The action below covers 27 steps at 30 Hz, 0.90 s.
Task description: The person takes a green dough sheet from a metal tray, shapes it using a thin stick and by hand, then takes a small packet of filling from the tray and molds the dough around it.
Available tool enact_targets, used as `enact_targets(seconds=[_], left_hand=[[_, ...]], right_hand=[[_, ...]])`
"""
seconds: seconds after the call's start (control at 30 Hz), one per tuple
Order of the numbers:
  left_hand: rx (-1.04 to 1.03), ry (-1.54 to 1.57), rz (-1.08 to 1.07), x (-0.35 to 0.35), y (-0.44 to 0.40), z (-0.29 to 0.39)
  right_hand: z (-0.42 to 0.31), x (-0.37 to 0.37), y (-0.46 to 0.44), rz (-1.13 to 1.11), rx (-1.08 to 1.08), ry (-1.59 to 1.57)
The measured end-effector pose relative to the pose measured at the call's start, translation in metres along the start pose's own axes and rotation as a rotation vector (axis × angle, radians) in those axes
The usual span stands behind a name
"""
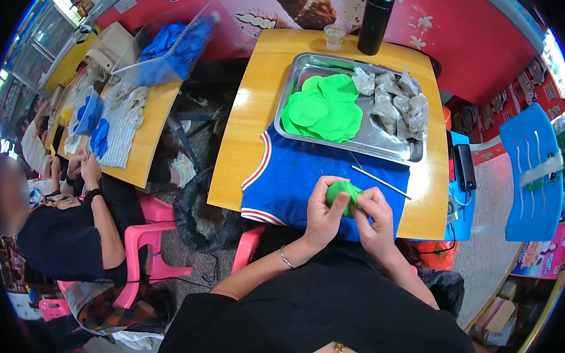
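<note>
A soft bright green piece (343,188), gathered into a rounded bundle, is held between my two hands over the table's near side. My left hand (324,210) wraps its fingers and thumb round the left side of it. On the other side, my right hand (374,219) pinches the edge. Beneath both hands lies a blue cloth (295,169) with red and white striped trim. A thin white stick (381,182) rests on this cloth, beyond my right hand. Farther back, a metal tray (383,147) holds a pile of flat green rounds (320,110) and several greyish bundles in clear plastic (401,106).
A black bottle (375,22) and a clear cup (334,37) stand at the table's back. At the left, a co-worker (65,232) sits at another table with blue pieces. Pink chairs (148,241) and a black-lined bin (208,212) stand between. A blue chair (532,170) is at right.
</note>
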<state>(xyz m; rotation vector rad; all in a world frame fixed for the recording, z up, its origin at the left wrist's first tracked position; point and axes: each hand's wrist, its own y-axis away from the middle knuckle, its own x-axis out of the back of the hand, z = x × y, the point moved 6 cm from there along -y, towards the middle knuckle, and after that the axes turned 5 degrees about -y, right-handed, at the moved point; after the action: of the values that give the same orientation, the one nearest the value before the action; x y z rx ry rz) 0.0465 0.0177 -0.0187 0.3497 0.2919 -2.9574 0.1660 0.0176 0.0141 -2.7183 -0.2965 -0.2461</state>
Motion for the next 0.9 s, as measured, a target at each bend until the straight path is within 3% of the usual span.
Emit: enact_targets(seconds=[0.17, 0.6, 0.8, 0.9], left_hand=[[0.053, 0.016, -0.037, 0.003, -0.002, -0.010], [0.195, 0.192, -0.046, -0.004, 0.003, -0.017], [0.500, 0.464, -0.175, -0.016, 0.005, -0.023], [0.450, 0.335, -0.286, -0.013, 0.006, -0.027]], right_hand=[[0.000, 0.005, -0.005, -0.080, -0.115, -0.043], [0.001, 0.016, -0.009, -0.130, -0.084, 0.118], [0.005, 0.031, -0.009, 0.041, -0.038, 0.089], [0.004, 0.036, -0.011, 0.081, 0.038, 0.126]])
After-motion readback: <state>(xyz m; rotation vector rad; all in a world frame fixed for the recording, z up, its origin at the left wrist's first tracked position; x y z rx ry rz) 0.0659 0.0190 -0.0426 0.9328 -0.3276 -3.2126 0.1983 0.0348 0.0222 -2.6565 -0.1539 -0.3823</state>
